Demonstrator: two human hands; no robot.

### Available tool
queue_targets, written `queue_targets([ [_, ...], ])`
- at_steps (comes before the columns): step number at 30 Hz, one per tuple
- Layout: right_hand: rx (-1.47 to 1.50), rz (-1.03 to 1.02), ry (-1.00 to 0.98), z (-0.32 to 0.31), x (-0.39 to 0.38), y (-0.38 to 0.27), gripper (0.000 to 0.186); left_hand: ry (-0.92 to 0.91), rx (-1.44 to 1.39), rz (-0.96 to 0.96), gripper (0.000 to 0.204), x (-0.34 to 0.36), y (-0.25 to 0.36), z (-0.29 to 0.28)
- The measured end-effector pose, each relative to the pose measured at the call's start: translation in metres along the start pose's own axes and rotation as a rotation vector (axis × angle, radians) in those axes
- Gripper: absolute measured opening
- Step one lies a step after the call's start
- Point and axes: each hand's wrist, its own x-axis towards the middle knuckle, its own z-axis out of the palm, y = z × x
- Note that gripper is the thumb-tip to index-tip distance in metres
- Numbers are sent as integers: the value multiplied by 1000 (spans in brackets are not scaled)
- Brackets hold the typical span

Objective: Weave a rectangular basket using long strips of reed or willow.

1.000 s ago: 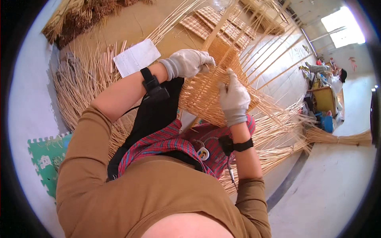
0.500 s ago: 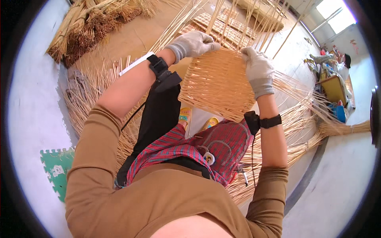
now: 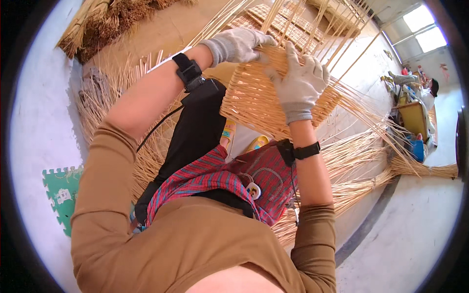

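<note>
A woven wicker panel (image 3: 249, 95) stands tilted in front of my knees, with long loose stakes (image 3: 320, 24) rising from its far edge. My left hand (image 3: 239, 46), in a pale work glove, is closed at the panel's upper left edge, thumb and fingers pinching there. My right hand (image 3: 300, 83), gloved too, lies over the upper right of the weave, its fingers apart and the thumb pointing left. It covers part of the panel, and any strand beneath the palm is hidden.
Loose canes (image 3: 356, 156) spread over the floor at right, tied into a bundle (image 3: 425, 169) at the far end. Brushy stalk bundles (image 3: 97, 29) lie at far left. Flat woven pieces (image 3: 249, 22) rest behind the panel. Another person (image 3: 427, 95) sits at far right near a yellow box (image 3: 413, 117).
My right hand has moved left from the panel's upper right corner onto its face, and its fingers have spread. My left hand stays at the upper left edge.
</note>
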Motion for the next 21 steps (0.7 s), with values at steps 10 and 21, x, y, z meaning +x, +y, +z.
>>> queue_targets([
  [10,-60,172,-57,-2,5,-4,63,-37,3,63,53,4,-1,0],
  [21,525,-486,-976,-103,-254,-11,30,285,342,28,76,-134,97,102],
])
